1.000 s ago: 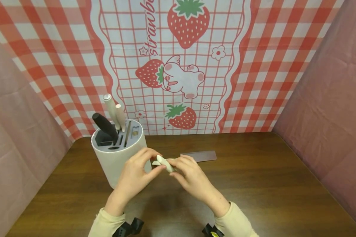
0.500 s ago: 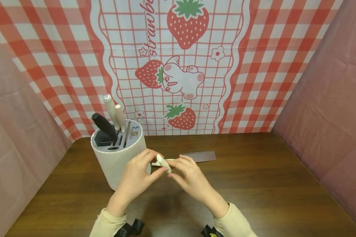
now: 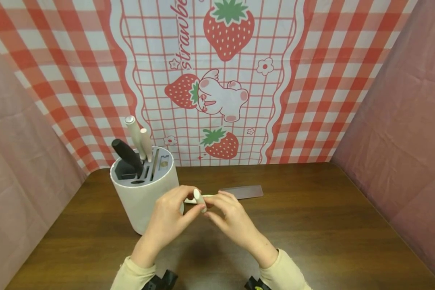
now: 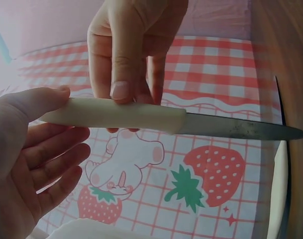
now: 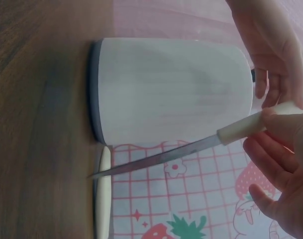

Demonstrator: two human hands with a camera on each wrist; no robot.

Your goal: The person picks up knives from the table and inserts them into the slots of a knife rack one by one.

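Note:
A small kitchen knife point(image 4: 126, 114) with a cream handle is held up between both hands, its narrow blade point(image 5: 166, 156) pointing down toward the table in the right wrist view. My left hand point(image 3: 166, 209) pinches the butt end of the handle, thumb above and fingers beneath. Thumb and fingers of my right hand point(image 3: 232, 211) grip the handle's middle. From the head view the blade is hidden below the handle. Behind the hands, a second knife point(image 3: 243, 191) with a broad rectangular blade lies on the table, its pale handle point(image 5: 104, 194) partly covered by my fingers in the head view.
To the left stands a white round knife block point(image 3: 148, 201) with a grey slotted top. A black handle point(image 3: 127, 153) and two pale handles point(image 3: 135, 135) stick out of it. A strawberry-print cloth point(image 3: 224, 80) hangs at the back of the wooden table point(image 3: 311, 229).
The held knife's handle has turned slightly more upright in the head view. The right hand has shifted a little left; both hands keep their hold.

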